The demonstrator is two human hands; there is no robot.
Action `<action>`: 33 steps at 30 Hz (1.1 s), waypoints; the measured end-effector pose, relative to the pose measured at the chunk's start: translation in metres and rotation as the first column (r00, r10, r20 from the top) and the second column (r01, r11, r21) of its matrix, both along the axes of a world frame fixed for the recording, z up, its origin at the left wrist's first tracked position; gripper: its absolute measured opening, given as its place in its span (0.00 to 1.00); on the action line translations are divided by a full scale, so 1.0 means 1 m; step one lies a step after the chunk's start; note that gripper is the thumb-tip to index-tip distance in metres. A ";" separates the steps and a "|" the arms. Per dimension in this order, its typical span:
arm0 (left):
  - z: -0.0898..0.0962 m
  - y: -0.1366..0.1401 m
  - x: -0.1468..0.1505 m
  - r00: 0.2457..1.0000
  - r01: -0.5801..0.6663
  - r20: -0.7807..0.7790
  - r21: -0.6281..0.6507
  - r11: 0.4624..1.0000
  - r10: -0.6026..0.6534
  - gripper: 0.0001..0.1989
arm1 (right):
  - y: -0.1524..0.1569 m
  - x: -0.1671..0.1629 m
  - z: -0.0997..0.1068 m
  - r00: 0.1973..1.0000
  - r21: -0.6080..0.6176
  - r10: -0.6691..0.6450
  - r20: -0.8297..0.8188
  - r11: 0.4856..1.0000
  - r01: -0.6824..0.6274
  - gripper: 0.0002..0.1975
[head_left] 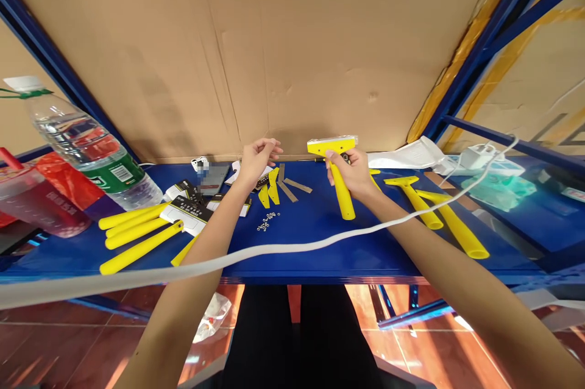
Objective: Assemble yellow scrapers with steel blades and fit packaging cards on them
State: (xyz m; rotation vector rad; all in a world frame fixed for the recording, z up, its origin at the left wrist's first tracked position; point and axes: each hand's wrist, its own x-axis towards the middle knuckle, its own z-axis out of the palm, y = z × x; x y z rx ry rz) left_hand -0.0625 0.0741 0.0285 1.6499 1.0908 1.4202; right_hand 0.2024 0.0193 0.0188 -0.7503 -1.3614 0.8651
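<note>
My right hand (pixel 355 171) is closed around a yellow scraper (pixel 340 191), just below its wide head. The scraper is held upright above the blue shelf, head up, with a clear cover along its top edge. To the left, my left hand (pixel 259 158) is raised with its fingers curled together; anything between the fingertips is too small to make out. Below it lie yellow scraper head plates (pixel 273 186) and several flat metal blades (pixel 297 185). A scatter of small nuts or screws (pixel 265 222) lies nearer the front edge.
Several packaged yellow scrapers (pixel 137 236) lie at left, near a large water bottle (pixel 105 151) and a red drink cup (pixel 46 200). More yellow scrapers (pixel 452 224) lie at right. A white cable (pixel 292 249) crosses in front of my arms. Cardboard (pixel 292 53) stands behind.
</note>
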 end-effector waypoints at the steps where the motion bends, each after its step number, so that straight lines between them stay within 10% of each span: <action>1: -0.002 0.001 -0.007 0.989 0.025 -0.148 0.004 1.000 -0.025 0.27 | 0.001 0.001 0.000 1.000 -0.004 -0.005 -0.003 1.000 0.005 0.32; 5: -0.007 -0.015 -0.026 0.888 0.211 -0.398 -0.095 0.973 -0.232 0.20 | 0.006 0.004 -0.001 1.000 -0.079 0.014 0.001 0.997 -0.014 0.27; 9: -0.005 -0.035 -0.034 0.652 0.444 -0.491 -0.372 0.815 -0.578 0.18 | 0.014 0.004 -0.007 0.988 -0.293 0.154 -0.008 0.944 -0.149 0.19; 13: -0.003 -0.037 -0.037 0.547 0.457 -0.536 -0.452 0.766 -0.643 0.16 | 0.018 -0.004 -0.019 0.970 -0.405 0.245 -0.006 0.886 -0.226 0.16; 21: -0.009 -0.033 -0.037 0.471 0.481 -0.600 -0.439 0.759 -0.646 0.14 | 0.013 -0.014 -0.027 0.938 -0.508 0.343 0.050 0.817 -0.272 0.21; 33: -0.023 -0.030 -0.031 0.534 0.472 -0.657 -0.291 0.832 -0.533 0.17 | 0.011 -0.014 -0.029 0.946 -0.481 0.309 0.096 0.846 -0.227 0.23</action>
